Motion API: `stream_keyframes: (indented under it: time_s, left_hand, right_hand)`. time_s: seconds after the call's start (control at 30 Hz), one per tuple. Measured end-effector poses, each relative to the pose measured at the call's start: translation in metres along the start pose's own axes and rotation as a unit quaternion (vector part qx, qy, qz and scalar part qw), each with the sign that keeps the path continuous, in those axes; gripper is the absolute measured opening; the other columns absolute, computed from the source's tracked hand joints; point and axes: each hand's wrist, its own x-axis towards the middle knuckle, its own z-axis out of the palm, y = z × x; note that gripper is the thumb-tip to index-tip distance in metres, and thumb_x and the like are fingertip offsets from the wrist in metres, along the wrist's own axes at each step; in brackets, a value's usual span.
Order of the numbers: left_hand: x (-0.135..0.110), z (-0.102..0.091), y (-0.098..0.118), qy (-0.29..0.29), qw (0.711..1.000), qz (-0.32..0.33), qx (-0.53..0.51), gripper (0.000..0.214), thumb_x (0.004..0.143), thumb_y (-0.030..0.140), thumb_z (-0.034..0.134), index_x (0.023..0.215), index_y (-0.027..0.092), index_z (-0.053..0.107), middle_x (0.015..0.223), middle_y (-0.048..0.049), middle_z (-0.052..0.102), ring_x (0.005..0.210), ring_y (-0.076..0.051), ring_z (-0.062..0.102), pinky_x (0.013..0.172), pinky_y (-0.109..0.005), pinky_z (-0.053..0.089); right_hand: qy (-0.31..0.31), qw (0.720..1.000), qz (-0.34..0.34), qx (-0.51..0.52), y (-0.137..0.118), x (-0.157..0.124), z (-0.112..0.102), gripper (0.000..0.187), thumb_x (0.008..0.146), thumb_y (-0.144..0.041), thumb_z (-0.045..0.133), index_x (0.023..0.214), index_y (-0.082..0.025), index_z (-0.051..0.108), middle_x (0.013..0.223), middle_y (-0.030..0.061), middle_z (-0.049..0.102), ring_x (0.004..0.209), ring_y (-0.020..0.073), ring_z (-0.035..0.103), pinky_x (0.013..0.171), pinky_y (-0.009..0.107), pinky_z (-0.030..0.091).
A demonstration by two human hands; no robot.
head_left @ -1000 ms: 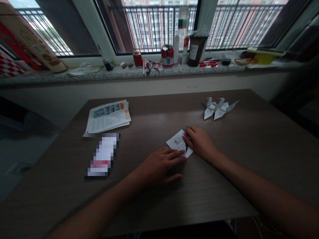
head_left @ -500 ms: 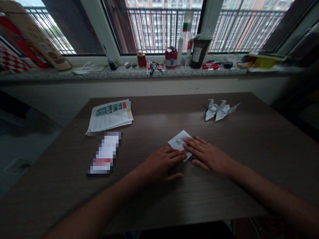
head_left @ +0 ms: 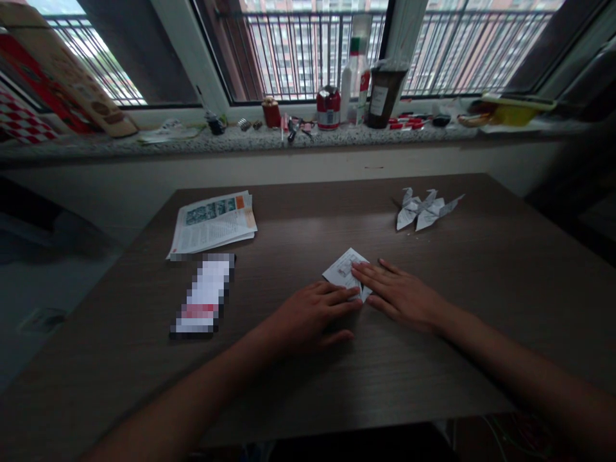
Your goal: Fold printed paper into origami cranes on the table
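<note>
A small folded piece of printed paper (head_left: 342, 268) lies on the dark wooden table (head_left: 308, 378) in front of me. My left hand (head_left: 310, 316) rests flat on the table, its fingers stretched out and the fingertips pressing the paper's near edge. My right hand (head_left: 402, 295) lies flat too, fingers extended over the paper's right part. Most of the paper's lower half is hidden under both hands.
Two folded paper cranes (head_left: 423, 208) sit at the table's far right. A stack of printed sheets (head_left: 212, 223) lies far left, with a blurred flat object (head_left: 205, 294) below it. The windowsill (head_left: 240, 138) behind holds a red can, bottles, a dark cup and small items.
My right hand went from a curled pinch on the paper's top to lying flat with fingers stretched over it. The left hand has hardly moved.
</note>
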Motion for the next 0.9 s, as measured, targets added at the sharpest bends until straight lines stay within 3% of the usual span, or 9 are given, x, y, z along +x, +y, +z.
stream_keyframes:
  time_s: [0.17, 0.37, 0.53, 0.77, 0.9]
  left_hand:
    - [0.0, -0.006, 0.0, -0.015, 1.0, 0.007, -0.008, 0.056, 0.101, 0.051, 0.062, 0.152, 0.03, 0.052, 0.163, -0.0063, 0.045, 0.14, -0.033, 0.05, 0.115, -0.051, 0.042]
    - [0.0, -0.015, -0.002, -0.028, 0.999, 0.029, -0.025, 0.043, 0.105, 0.044, 0.056, 0.146, 0.03, 0.058, 0.163, -0.0048, 0.044, 0.141, -0.03, 0.051, 0.115, -0.047, 0.042]
    - [0.0, -0.01, -0.002, -0.01, 0.999, 0.011, -0.04, 0.057, 0.105, 0.046, 0.056, 0.158, 0.027, 0.044, 0.159, -0.0067, 0.05, 0.139, -0.029, 0.052, 0.114, -0.046, 0.043]
    - [0.0, -0.004, 0.0, -0.023, 1.0, -0.013, -0.002, 0.054, 0.104, 0.048, 0.057, 0.153, 0.027, 0.05, 0.16, -0.0088, 0.048, 0.137, -0.033, 0.052, 0.113, -0.049, 0.044]
    - [-0.003, 0.0, -0.001, -0.017, 0.999, -0.02, 0.018, 0.054, 0.104, 0.049, 0.058, 0.154, 0.03, 0.05, 0.161, -0.0109, 0.045, 0.139, -0.035, 0.049, 0.114, -0.053, 0.043]
  right_hand:
    - [0.009, 1.0, 0.018, -0.005, -0.001, 0.004, 0.004, 0.062, 0.11, -0.038, 0.041, 0.167, -0.032, 0.018, 0.169, 0.005, 0.031, 0.154, 0.0242, 0.034, 0.129, 0.053, 0.023]
    - [0.012, 0.999, 0.041, -0.002, -0.004, 0.01, 0.006, 0.059, 0.111, -0.039, 0.037, 0.167, -0.028, 0.02, 0.168, 0.0076, 0.032, 0.155, 0.0226, 0.034, 0.128, 0.054, 0.025]
    - [0.035, 0.998, 0.057, -0.015, -0.006, 0.013, 0.012, 0.066, 0.109, -0.044, 0.044, 0.167, -0.028, 0.018, 0.168, 0.0088, 0.032, 0.154, 0.0259, 0.034, 0.126, 0.055, 0.028]
    - [0.013, 0.998, 0.058, -0.011, -0.006, 0.011, 0.01, 0.071, 0.108, -0.046, 0.044, 0.168, -0.03, 0.011, 0.171, 0.0075, 0.025, 0.156, 0.0254, 0.03, 0.128, 0.055, 0.023]
    - [0.026, 0.997, 0.075, -0.011, -0.005, 0.013, 0.012, 0.07, 0.107, -0.043, 0.048, 0.168, -0.032, 0.016, 0.171, 0.0068, 0.026, 0.156, 0.0263, 0.031, 0.128, 0.054, 0.026]
